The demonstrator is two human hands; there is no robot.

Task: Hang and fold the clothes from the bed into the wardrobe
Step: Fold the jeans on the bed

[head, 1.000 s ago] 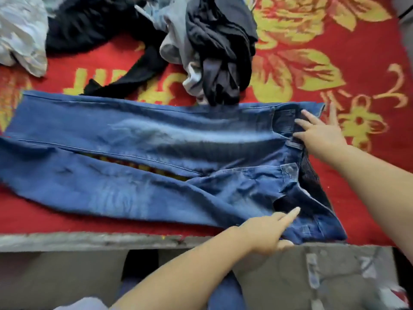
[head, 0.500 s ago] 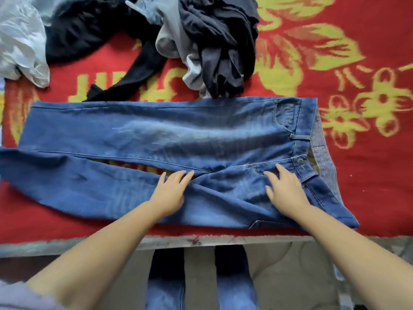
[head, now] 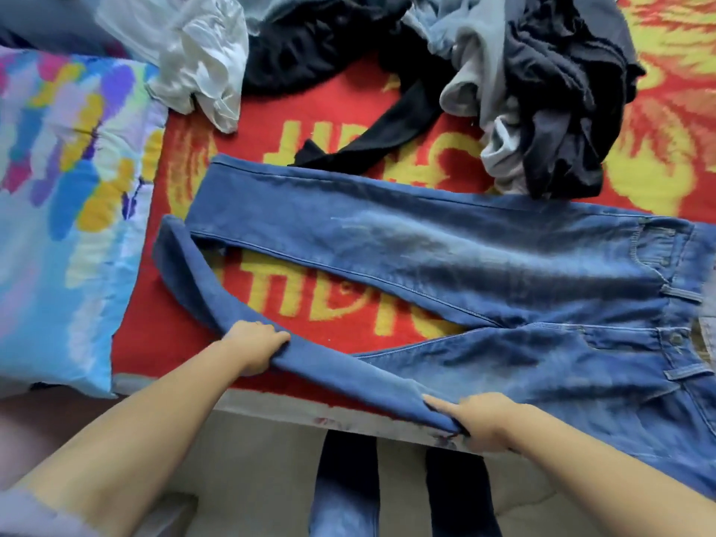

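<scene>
A pair of blue denim jeans lies flat on the red blanket with yellow flowers, long axis left to right, waistband toward the right and leg hems toward the left. The near leg splays diagonally from the far one. The left hand grips this near leg by its edge, fingers curled over the fabric. The right hand pinches the same leg nearer the waistband. A pile of grey and black clothes lies beyond the jeans, touching the far leg.
</scene>
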